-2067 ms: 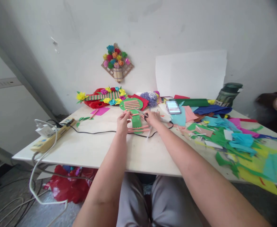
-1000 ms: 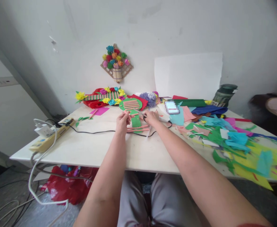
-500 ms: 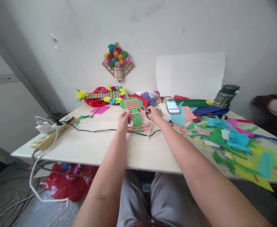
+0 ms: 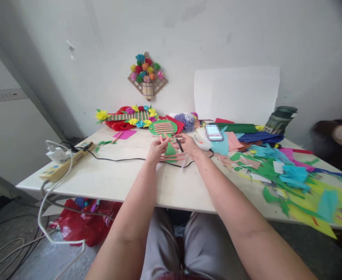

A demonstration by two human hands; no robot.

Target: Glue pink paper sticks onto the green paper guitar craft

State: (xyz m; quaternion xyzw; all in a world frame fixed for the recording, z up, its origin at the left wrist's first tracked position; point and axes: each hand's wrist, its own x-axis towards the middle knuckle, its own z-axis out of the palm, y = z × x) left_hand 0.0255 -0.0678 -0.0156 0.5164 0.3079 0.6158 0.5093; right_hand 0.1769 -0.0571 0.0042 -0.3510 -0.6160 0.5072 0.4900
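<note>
My left hand [image 4: 158, 149] is closed around a thin pink strip [image 4: 172, 140], which looks like rolled paper or a stick. In my right hand [image 4: 188, 145] is a pair of scissors [image 4: 179, 145] with black handles; its blades are mostly hidden by the fingers. Both hands are close together over the neck of a green guitar-shaped cutout [image 4: 170, 150]. Pink strips [image 4: 164, 127] lie in rows across the cutout's round body. More pink strips [image 4: 173, 157] lie across the neck's near end, close to my left wrist.
A flower-trimmed guitar craft [image 4: 128, 116] lies at the back. Purple yarn [image 4: 185, 121], a phone [image 4: 214, 132] and a bottle [image 4: 280, 119] stand or lie behind. Coloured paper scraps [image 4: 293, 175] cover the right side. A black cable [image 4: 118, 160] crosses the table from a power strip [image 4: 54, 171].
My hands have come closer together. The scissors have turned in my right hand, so their blades no longer point out over the cutout's body. The view has shifted slightly.
</note>
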